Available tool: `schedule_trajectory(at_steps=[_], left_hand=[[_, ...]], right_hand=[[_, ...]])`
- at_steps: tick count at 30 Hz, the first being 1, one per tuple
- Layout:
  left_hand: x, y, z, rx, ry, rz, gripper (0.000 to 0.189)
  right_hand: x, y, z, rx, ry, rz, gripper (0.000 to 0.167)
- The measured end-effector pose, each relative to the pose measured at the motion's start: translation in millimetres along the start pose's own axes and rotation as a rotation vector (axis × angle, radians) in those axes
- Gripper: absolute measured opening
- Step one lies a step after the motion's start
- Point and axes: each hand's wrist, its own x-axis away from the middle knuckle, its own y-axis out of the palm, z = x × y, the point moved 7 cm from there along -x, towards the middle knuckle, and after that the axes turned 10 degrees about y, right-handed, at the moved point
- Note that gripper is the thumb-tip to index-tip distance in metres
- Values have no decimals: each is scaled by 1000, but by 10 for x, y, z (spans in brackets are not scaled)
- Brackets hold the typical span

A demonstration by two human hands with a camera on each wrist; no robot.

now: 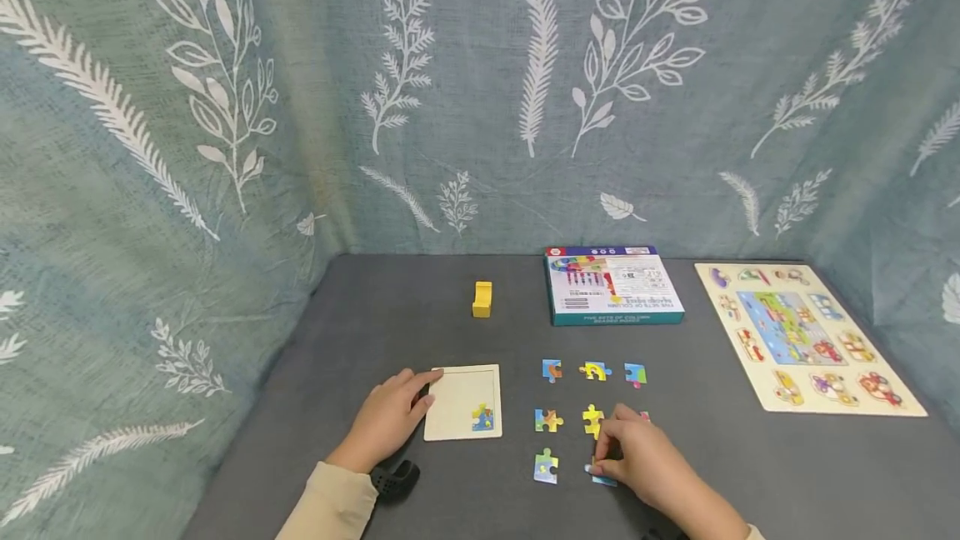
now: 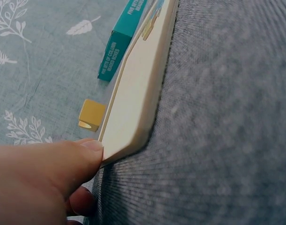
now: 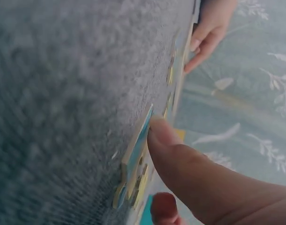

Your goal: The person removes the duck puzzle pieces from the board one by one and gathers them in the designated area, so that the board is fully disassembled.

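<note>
A square pale wooden puzzle tray (image 1: 453, 407) lies on the table, with a few joined colourful pieces (image 1: 483, 417) in its lower right corner. My left hand (image 1: 386, 419) rests at the tray's left side, index finger on the upper left corner and thumb against the edge. In the left wrist view the thumb (image 2: 89, 152) touches the tray's rim (image 2: 133, 98). My right hand (image 1: 637, 452) pinches a blue puzzle piece (image 1: 603, 481) in the front row of loose pieces. The right wrist view shows the thumb on this piece (image 3: 138, 147); the fingertips opposite are partly hidden.
Several loose puzzle pieces (image 1: 552, 370) lie in rows right of the tray, one partly behind my right hand. A yellow block (image 1: 482, 299) stands farther back. A boxed set (image 1: 617, 286) lies at the back, and a large picture puzzle board (image 1: 780, 382) at the right.
</note>
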Motion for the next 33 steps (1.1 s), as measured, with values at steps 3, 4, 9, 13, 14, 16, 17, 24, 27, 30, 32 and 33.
schedule_trajectory(at_steps=[3, 4, 9, 13, 14, 16, 17, 24, 27, 30, 32, 33], left_hand=[[-19, -13, -12, -12, 2, 2, 44], [-19, -25, -27, -17, 0, 2, 43], [-12, -95, -105, -29, -3, 12, 43], [-20, -92, -132, -9, -4, 42, 43], [-22, -80, -130, -4, -4, 47, 42], [-21, -52, -108, 2, -2, 52, 41], [-21, -34, -93, 7, 1, 49, 41], [-49, -15, -14, 0, 43, 44, 41], [-94, -52, 3, -19, 57, 66, 41], [-114, -62, 14, -14, 52, 70, 41], [-110, -49, 24, -5, 41, 62, 41], [-102, -37, 29, 1, 35, 58, 41]], right_hand=[[-7, 7, -108, 34, -25, 26, 35], [-30, 31, -177, 23, -46, 22, 33], [-276, 220, -657, -33, -154, -48, 20], [-557, 397, -1009, 111, -217, -72, 10], [-619, 442, -1064, 173, -226, -68, 17], [-720, 526, -1121, 281, -223, -62, 31], [-753, 567, -1131, 324, -219, -63, 36], [-838, 689, -1124, 376, -174, -67, 35], [-900, 632, -1136, 316, -153, -75, 37], [-966, 581, -1148, 244, -155, -100, 38], [-976, 559, -1146, 194, -175, -116, 36], [-963, 539, -1141, 163, -190, -128, 35]])
